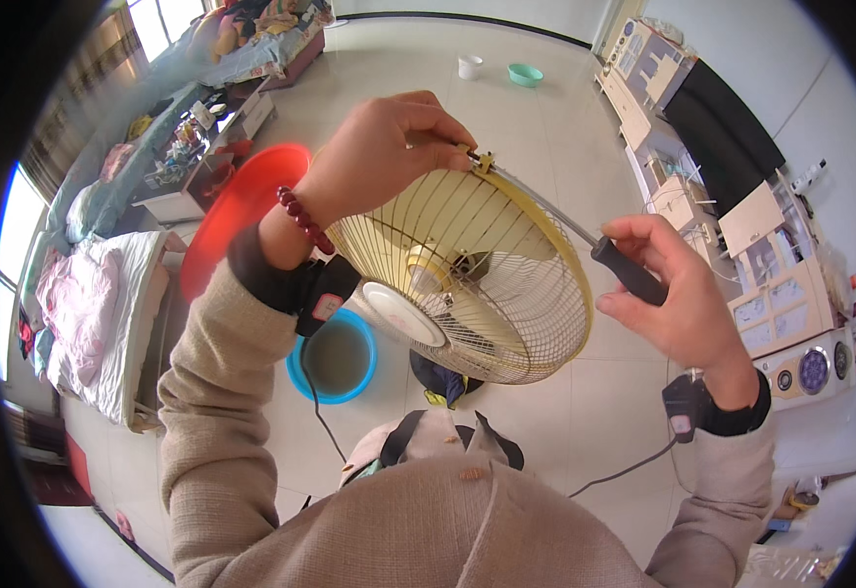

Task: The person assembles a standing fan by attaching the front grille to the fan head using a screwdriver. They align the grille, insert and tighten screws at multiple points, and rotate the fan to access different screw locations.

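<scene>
Tiled room: pale floor (398,69), bed (148,338) on the left with pink bedding (80,299), white cabinets (781,306) and a dark TV (722,127) on the right. White bucket (470,68) and small green basin (525,75) at the far end.

Fan head (467,284) is up in front of you, between your hands and mostly lower than both in view. Wire cage is tilted, white center disc (403,314) toward lower left, pale blades (487,328) visible through the wires. Yellow rim runs along the upper right side, small brass-colored clip (486,163) at its top.

Your left hand (384,147) is at the upper left of the cage, thumb and fingers pinched at the left end of that clip. Can't tell if a screw is in the pinch too, fingertips hide it. Your right hand (678,294) is off the cage's right side, grasping the black handle of the screwdriver (634,272). Its shaft slants up-left along the rim toward the clip and your left fingertips. Can't tell if the tip is seated.

Red bead bracelet (305,220) on your left wrist, dark strapped units on both. Big red basin (232,216) stands beyond your left forearm; blue basin (371,358) with cloudy water sits on the floor, left of and below the cage in view.
</scene>
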Tool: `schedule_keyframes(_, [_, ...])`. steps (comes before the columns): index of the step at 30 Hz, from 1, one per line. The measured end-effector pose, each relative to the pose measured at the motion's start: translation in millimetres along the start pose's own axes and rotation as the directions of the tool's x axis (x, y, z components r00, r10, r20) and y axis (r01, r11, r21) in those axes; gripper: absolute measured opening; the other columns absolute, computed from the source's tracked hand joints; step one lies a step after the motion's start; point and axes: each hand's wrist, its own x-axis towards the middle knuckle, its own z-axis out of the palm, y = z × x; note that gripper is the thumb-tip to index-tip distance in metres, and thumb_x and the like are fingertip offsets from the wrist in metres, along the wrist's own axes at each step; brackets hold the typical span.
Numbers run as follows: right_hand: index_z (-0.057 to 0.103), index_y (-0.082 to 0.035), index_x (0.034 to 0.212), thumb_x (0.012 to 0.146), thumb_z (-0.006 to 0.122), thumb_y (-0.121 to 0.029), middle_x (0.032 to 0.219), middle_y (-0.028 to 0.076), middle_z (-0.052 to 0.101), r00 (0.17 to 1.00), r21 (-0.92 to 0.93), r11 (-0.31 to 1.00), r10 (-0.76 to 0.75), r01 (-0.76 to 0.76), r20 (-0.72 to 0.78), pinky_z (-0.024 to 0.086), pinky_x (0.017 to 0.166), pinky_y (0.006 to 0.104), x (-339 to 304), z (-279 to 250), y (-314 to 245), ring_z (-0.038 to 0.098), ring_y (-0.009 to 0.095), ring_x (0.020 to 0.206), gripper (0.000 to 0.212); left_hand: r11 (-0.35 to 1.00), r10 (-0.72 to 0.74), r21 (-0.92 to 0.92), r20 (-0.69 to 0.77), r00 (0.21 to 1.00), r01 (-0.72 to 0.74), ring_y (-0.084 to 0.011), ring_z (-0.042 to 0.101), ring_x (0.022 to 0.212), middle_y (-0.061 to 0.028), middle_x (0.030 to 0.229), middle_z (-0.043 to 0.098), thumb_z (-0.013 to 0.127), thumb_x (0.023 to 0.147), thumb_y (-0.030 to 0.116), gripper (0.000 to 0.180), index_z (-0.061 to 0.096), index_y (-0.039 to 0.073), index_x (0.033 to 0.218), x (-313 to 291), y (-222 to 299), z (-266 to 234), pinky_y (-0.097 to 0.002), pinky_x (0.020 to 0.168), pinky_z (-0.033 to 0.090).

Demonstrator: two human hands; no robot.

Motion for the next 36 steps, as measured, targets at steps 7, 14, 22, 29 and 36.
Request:
schedule_keyframes(7, [0.063,0.004,0.110,0.078,0.069,0.001,0.095,0.010,0.058,0.674,-0.857,0.273,-0.730,0.436,0.111,0.052,0.064,0.0324,4,-4,16,0.061,0.024,0.078,0.033,0.999,0.002,0.040,-0.004,1.000,-0.002,-0.0192,0.064,0.078,-0.0058,0.089,0.065,0.073,0.082,0.012,0.016,0.074,0.004,0.096,1,0,-1,-0.0297,0.072,0.050])
schedule_keyframes(14, [0.062,0.006,0.114,0.096,0.055,-0.011,0.086,0.004,0.065,0.910,0.236,0.889,0.338,-0.392,0.240,0.039,0.045,0.0194,1,-9,2,0.053,0.005,0.056,0.026,0.999,-0.005,0.040,-0.020,1.000,0.006,-0.0173,0.063,0.076,-0.0058,0.086,0.065,0.075,0.081,0.012,0.016,0.073,0.003,0.095,-3,1,2,-0.0285,0.070,0.050])
schedule_keyframes(22, [0.060,-0.002,0.108,0.075,0.074,0.002,0.097,0.016,0.059,0.879,-0.427,0.815,-0.469,0.392,-0.086,0.052,0.064,0.0320,1,4,20,0.062,0.028,0.077,0.036,1.000,-0.010,-0.025,0.001,1.000,0.010,-0.0171,0.062,0.076,-0.0059,0.087,0.064,0.074,0.081,0.009,0.015,0.073,0.002,0.095,1,-2,-1,-0.0277,0.071,0.050])
schedule_keyframes(29, [0.061,0.000,0.100,0.081,0.069,-0.004,0.089,0.012,0.058,0.835,-0.555,0.704,-0.549,0.442,-0.031,0.050,0.056,0.0318,4,3,21,0.060,0.025,0.067,0.021,0.998,0.043,0.042,-0.013,0.999,-0.042,-0.0177,0.062,0.074,-0.0065,0.086,0.064,0.073,0.081,0.008,0.015,0.073,0.003,0.095,0,0,1,-0.0280,0.069,0.050])
schedule_keyframes(36, [0.063,0.004,0.106,0.098,0.055,-0.015,0.081,0.004,0.062,0.937,0.337,0.889,0.227,-0.311,0.266,0.046,0.055,0.0216,8,-5,18,0.058,0.009,0.065,0.023,0.998,0.037,0.047,0.007,0.999,-0.037,-0.0177,0.062,0.073,-0.0062,0.085,0.063,0.074,0.081,0.009,0.015,0.073,0.003,0.095,0,3,-2,-0.0288,0.068,0.050])
